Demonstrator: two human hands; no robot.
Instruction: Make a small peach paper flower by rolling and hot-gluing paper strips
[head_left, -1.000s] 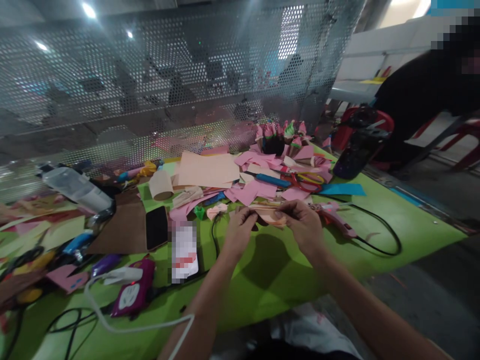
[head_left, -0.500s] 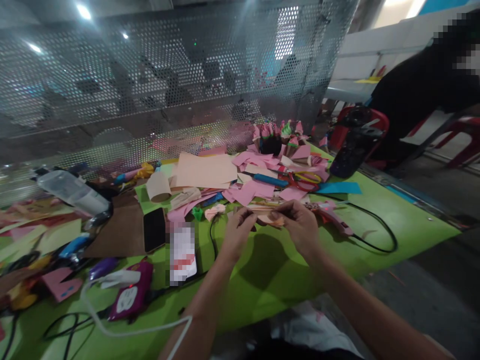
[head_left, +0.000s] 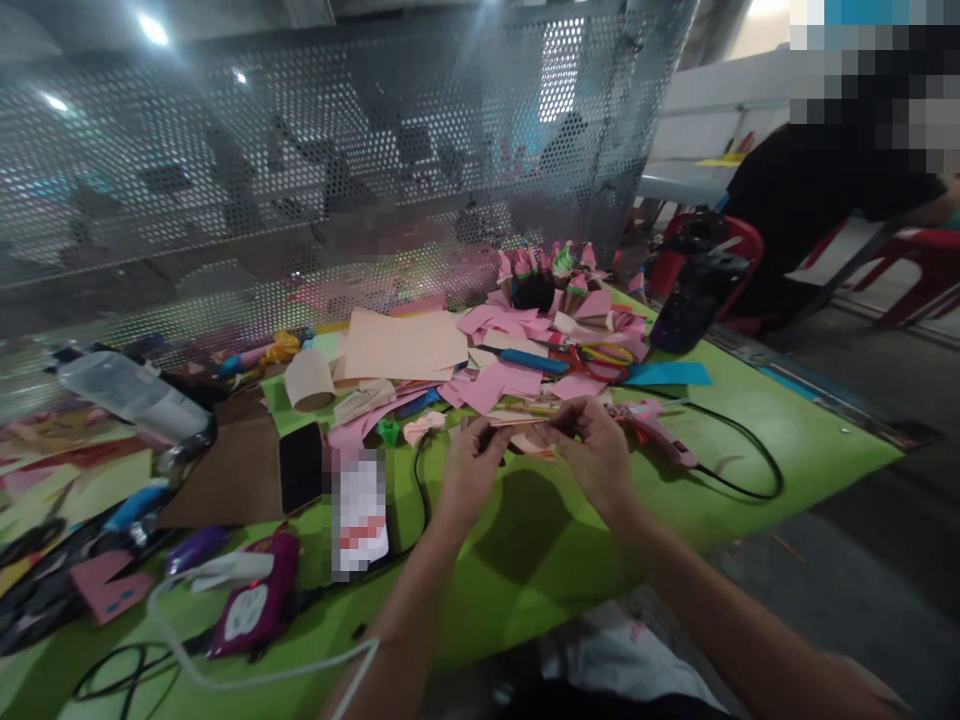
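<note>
My left hand [head_left: 476, 458] and my right hand [head_left: 596, 450] face each other over the green table [head_left: 540, 600]. Both are closed, pinching a thin peach paper piece [head_left: 525, 424] by its two ends. Its exact shape is partly covered by my fingers. Just right of my right hand lies a pink glue gun [head_left: 660, 432] with a black cord. Beyond my hands are pink paper scraps [head_left: 499, 382], a blue-handled cutter [head_left: 534, 361] and scissors with red and yellow handles [head_left: 600, 362]. A crumpled pale pink paper piece [head_left: 424, 428] sits left of my left hand.
Left of my arms lie a dark phone [head_left: 301, 468], a second phone [head_left: 361, 515], a magenta pouch-like item [head_left: 259, 595] and cables. A clear bottle [head_left: 131, 395] lies farther left. A dark bottle [head_left: 690, 290] stands at the right edge. A person in black [head_left: 802, 200] is beyond it.
Both hands keep their pinch on the peach paper, which now looks flatter and more edge-on. The whole view has shifted slightly, so things appear a little farther left.
</note>
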